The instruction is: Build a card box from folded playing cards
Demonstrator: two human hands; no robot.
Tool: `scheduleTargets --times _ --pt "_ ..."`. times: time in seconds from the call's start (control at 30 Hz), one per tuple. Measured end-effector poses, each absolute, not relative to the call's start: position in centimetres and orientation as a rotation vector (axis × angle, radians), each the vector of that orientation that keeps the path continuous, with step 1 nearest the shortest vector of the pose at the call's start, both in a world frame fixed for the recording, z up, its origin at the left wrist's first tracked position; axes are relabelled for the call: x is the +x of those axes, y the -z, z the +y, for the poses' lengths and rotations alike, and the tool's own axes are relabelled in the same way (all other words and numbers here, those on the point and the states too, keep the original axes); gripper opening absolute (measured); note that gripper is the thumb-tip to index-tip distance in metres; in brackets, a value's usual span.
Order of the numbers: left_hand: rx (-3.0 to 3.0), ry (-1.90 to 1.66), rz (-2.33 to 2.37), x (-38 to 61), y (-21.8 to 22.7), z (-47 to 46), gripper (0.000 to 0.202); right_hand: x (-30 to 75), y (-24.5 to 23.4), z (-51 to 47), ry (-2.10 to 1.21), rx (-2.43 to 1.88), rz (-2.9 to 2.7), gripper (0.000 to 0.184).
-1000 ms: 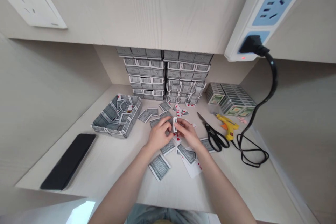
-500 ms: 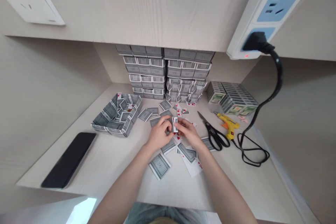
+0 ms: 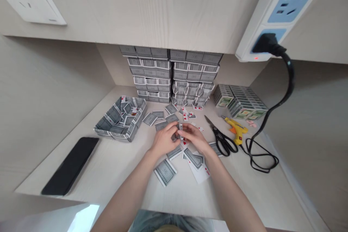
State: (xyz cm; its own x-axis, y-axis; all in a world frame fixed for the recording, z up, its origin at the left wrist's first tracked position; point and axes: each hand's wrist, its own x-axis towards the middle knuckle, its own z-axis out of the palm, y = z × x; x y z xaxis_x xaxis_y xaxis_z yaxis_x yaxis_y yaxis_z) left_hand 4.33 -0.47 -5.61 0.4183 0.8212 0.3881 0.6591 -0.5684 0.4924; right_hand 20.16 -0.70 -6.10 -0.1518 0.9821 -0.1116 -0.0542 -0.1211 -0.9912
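A playing card [image 3: 180, 127] with a white edge stands between my two hands at the middle of the desk. My left hand [image 3: 165, 137] is closed on its left side, thumb and fingers bent around it. From the right, my right hand [image 3: 193, 136] pinches the same card, and its fingers partly hide it. Below and around both hands lie several loose cards, among them a folded patterned card [image 3: 165, 171] nearest me and another patterned card [image 3: 193, 157] over white ones. Cut heart pieces [image 3: 185, 115] are scattered just beyond my fingers.
Black scissors [image 3: 223, 140] and a yellow glue gun [image 3: 236, 129] with its black cord lie at right. A box made of cards [image 3: 116, 136] and a phone [image 3: 71, 166] are at left. Stacked card boxes [image 3: 194, 70] line the back, and card packs [image 3: 246, 101] stand beside them.
Both hands have shifted their fingers on the card, which now shows a narrower white edge. My left fingers have straightened a little. The things on the desk have stayed in place.
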Motion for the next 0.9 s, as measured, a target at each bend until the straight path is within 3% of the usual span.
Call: scheduleTargets --times 0.4,0.53,0.63,0.9 --pt "2.371 -0.949 1.174 4.9 5.6 -1.2 0.018 19.6 5.3 -1.1 -1.708 -0.875 -0.875 0.033" --pt "2.177 -1.01 1.019 4.9 4.9 -1.3 0.008 19.5 5.1 -1.1 -1.659 -0.84 -0.874 0.025" --pt "1.878 -1.043 0.894 4.8 4.6 -0.9 0.008 19.8 5.3 -0.9 -1.545 -0.866 -0.866 0.031" --pt "1.018 -0.803 0.857 4.8 5.2 0.4 0.035 20.1 6.4 -0.4 -1.197 -0.993 -1.124 0.055"
